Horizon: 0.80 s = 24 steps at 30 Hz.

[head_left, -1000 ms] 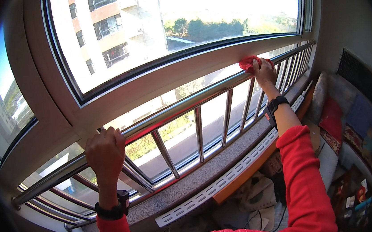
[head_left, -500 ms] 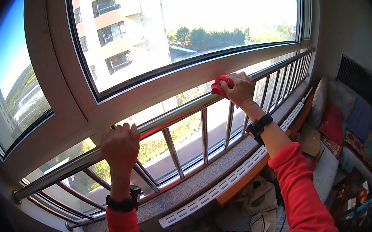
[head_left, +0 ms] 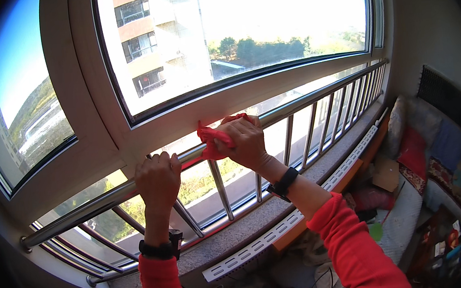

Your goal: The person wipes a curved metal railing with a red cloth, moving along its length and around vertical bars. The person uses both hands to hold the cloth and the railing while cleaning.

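Observation:
A shiny metal railing [head_left: 304, 101] runs across the window, its thick round top bar carried by several thin uprights. My left hand [head_left: 158, 180] grips that top bar, fingers wrapped over it. Just to the right, my right hand [head_left: 243, 143] presses a crumpled red cloth [head_left: 213, 140] around the same bar. Part of the cloth shows beyond the knuckles; the rest is hidden under the palm. Only a short stretch of bar lies between the two hands. Both wrists wear dark bands, and the sleeves are red.
Behind the railing stands a window with a light frame [head_left: 172, 112]. Below runs a speckled stone sill [head_left: 197, 257] and a white slotted radiator cover [head_left: 252, 255]. At the lower right are cushions, a red pillow [head_left: 410, 150], a cardboard piece [head_left: 385, 173] and assorted clutter.
My right hand has slid left along the top bar with the red cloth, coming close to my left hand. The left hand keeps its grip on the bar; the view has shifted slightly.

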Each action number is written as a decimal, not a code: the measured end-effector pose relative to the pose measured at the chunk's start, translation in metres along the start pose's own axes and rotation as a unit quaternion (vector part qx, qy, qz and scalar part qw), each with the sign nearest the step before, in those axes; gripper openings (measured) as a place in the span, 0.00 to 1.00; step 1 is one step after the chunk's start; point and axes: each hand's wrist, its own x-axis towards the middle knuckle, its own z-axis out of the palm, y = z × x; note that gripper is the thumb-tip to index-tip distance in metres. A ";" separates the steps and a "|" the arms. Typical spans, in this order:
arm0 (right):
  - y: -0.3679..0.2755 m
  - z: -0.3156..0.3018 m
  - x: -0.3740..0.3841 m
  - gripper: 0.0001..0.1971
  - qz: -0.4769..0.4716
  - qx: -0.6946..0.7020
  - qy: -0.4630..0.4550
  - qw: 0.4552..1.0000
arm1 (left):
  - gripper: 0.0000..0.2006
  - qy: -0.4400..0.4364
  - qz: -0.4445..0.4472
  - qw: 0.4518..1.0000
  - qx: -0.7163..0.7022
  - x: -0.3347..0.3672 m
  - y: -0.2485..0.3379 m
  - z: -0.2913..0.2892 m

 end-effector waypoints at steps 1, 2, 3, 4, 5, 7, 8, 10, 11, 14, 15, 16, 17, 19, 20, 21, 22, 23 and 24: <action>0.005 -0.001 0.000 0.11 -0.006 0.003 0.008 1.000 | 0.14 0.000 0.001 1.000 0.000 0.000 0.000 0.000; 0.012 -0.002 -0.001 0.11 -0.013 0.002 0.012 1.000 | 0.14 0.004 0.004 1.000 0.006 0.000 0.000 -0.001; 0.019 -0.005 -0.002 0.09 -0.015 -0.005 0.023 1.000 | 0.14 0.003 0.002 1.000 0.001 0.000 0.000 0.000; 0.028 -0.008 -0.003 0.08 -0.012 -0.011 0.038 0.999 | 0.14 0.006 0.003 1.000 0.002 0.000 0.000 0.000; 0.038 -0.013 -0.004 0.07 -0.006 -0.021 0.040 0.999 | 0.14 0.007 0.004 1.000 0.004 0.001 0.000 0.000; 0.059 -0.021 -0.008 0.07 0.002 -0.041 0.050 0.998 | 0.14 0.014 0.003 1.000 0.007 0.000 0.001 0.001; 0.070 -0.026 -0.011 0.07 0.007 -0.055 0.052 0.997 | 0.13 0.016 0.004 1.000 0.011 0.000 0.001 0.002; 0.093 -0.032 -0.015 0.06 0.005 -0.070 0.056 0.996 | 0.13 0.026 0.000 0.999 0.018 0.000 0.001 0.005; 0.104 -0.034 -0.017 0.05 0.006 -0.070 0.063 0.996 | 0.12 0.026 -0.002 0.999 0.027 0.000 0.002 0.006; 0.137 -0.045 -0.024 0.05 0.029 -0.095 0.056 0.994 | 0.12 0.037 -0.004 0.998 0.042 -0.001 0.002 0.010; 0.148 -0.049 -0.026 0.06 0.030 -0.100 0.058 0.993 | 0.11 0.041 -0.004 0.998 0.046 -0.001 0.002 0.011; 0.159 -0.053 -0.028 0.06 0.033 -0.110 0.057 0.992 | 0.11 0.045 -0.004 0.998 0.048 0.000 0.002 0.012; 0.170 -0.057 -0.030 0.06 0.043 -0.117 0.058 0.990 | 0.11 0.044 -0.008 0.998 0.049 0.000 0.003 0.012; 0.193 -0.065 -0.034 0.07 0.063 -0.136 0.047 0.988 | 0.10 0.048 -0.010 0.998 0.049 0.000 0.004 0.012; 0.205 -0.068 -0.036 0.07 0.059 -0.141 0.060 0.986 | 0.10 0.044 -0.015 0.998 0.049 0.000 0.005 0.012; 0.217 -0.072 -0.038 0.08 0.067 -0.148 0.060 0.985 | 0.10 0.054 -0.013 0.997 0.051 0.000 0.005 0.012; 0.228 -0.075 -0.040 0.08 0.076 -0.156 0.063 0.983 | 0.10 0.060 -0.013 0.997 0.054 0.001 0.006 0.012; 0.239 -0.079 -0.043 0.09 0.084 -0.163 0.058 0.981 | 0.10 0.066 -0.013 0.996 0.057 0.001 0.007 0.012; 0.249 -0.082 -0.047 0.09 0.097 -0.174 0.052 0.979 | 0.10 0.066 -0.014 0.996 0.060 0.001 0.007 0.012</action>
